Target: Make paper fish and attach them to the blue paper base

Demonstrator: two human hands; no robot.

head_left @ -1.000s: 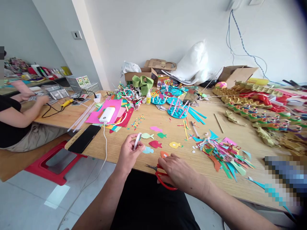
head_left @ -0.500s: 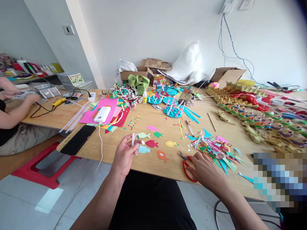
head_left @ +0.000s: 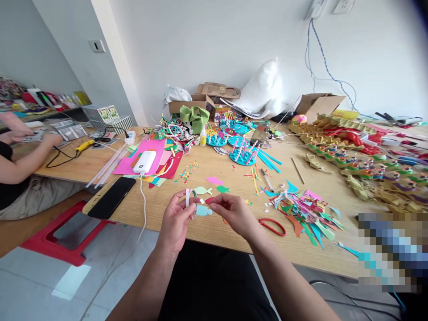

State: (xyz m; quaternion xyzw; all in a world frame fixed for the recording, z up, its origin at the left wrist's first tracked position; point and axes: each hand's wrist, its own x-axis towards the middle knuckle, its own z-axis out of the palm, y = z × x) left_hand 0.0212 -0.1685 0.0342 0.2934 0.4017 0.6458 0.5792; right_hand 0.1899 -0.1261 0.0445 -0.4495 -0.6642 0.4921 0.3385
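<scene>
My left hand grips a roll of white tape, its fingers curled round the ring. At its index fingertip is a small white square. My right hand is closed in a pinch just right of that square; what it holds, if anything, I cannot make out. Its fingers cover most of a red paper fish, and the hand hides the yellow and orange ones. Light green, pink and green paper fish lie beyond, with a light blue cutout below. Red-handled scissors rest to the right.
Colourful paper scraps are heaped on the right. A white power bank with a cable sits on coloured sheets, beside a black phone. Blue decorated discs and a glue bottle stand further back. Another person's arm is at left.
My right hand has left the scissors and moved left to the small white square at my left fingertips. My left hand keeps the tape roll in nearly the same spot.
</scene>
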